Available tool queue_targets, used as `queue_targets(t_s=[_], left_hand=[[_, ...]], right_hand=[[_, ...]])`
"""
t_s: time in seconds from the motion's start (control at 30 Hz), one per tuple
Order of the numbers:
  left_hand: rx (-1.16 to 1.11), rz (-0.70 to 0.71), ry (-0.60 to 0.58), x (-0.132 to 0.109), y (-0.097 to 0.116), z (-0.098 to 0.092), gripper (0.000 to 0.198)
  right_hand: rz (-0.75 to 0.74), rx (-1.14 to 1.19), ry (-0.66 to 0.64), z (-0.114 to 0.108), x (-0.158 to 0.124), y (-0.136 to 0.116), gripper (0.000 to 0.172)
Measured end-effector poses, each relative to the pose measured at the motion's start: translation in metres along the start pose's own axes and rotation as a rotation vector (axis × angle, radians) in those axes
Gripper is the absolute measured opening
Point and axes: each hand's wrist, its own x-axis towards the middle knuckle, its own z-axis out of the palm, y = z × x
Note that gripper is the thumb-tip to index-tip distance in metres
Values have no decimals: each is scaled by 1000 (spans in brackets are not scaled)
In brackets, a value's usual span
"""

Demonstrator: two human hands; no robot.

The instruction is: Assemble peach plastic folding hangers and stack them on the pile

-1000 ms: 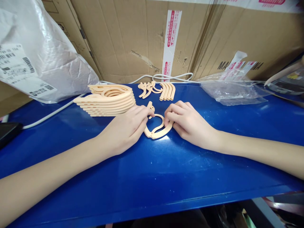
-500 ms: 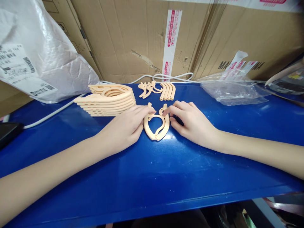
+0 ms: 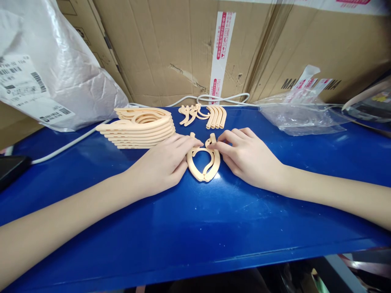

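Note:
A cream plastic folding hanger (image 3: 191, 166) lies folded on the blue table (image 3: 195, 232), its two curved arms meeting at the near end around a ring-like hook. My left hand (image 3: 166, 160) grips its left side, fingers over the upper part and thumb along the outer edge. On the other side my right hand (image 3: 249, 156) holds the right arm near its far end, with fingertips on top. The fingers partly hide the hanger's upper parts.
At the left stands a stack of cream hangers (image 3: 137, 132). Loose curved pieces (image 3: 216, 117) lie behind the hands. Cardboard boxes (image 3: 159, 49), a white cable (image 3: 67, 148), a wrapped package (image 3: 76, 77), clear plastic bags (image 3: 293, 116) and a black object (image 3: 14, 169) surround the table.
My right hand's fingers have closed in on the right arm of the hanger. The hanger and my left hand have shifted slightly to the right.

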Motion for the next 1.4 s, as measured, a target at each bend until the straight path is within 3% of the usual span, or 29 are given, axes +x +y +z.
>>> queue_targets(t_s=[0.17, 0.4, 0.53, 0.77, 0.83, 1.0, 1.17, 1.4], left_hand=[[36, 6, 1, 0, 2, -1, 34], [-36, 50, 18, -2, 5, 0, 51], [-33, 74, -12, -4, 7, 1, 56], [-64, 62, -76, -4, 5, 0, 71], [-58, 79, -62, -4, 5, -1, 70], [60, 153, 70, -4, 9, -4, 63], [324, 187, 261, -4, 12, -8, 56], [381, 171, 260, -3, 12, -7, 63]], right_hand=[[-16, 219, 20, 5, 0, 6, 35], [-68, 463, 13, 4, 4, 8, 30], [-15, 594, 12, 3, 5, 10, 26], [100, 1092, 9, 6, 10, 15, 11], [212, 1087, 44, 8, 11, 16, 9], [424, 1014, 9, 4, 12, 17, 35], [362, 1115, -14, -2, 11, 14, 48], [336, 1226, -38, -2, 11, 17, 44]])
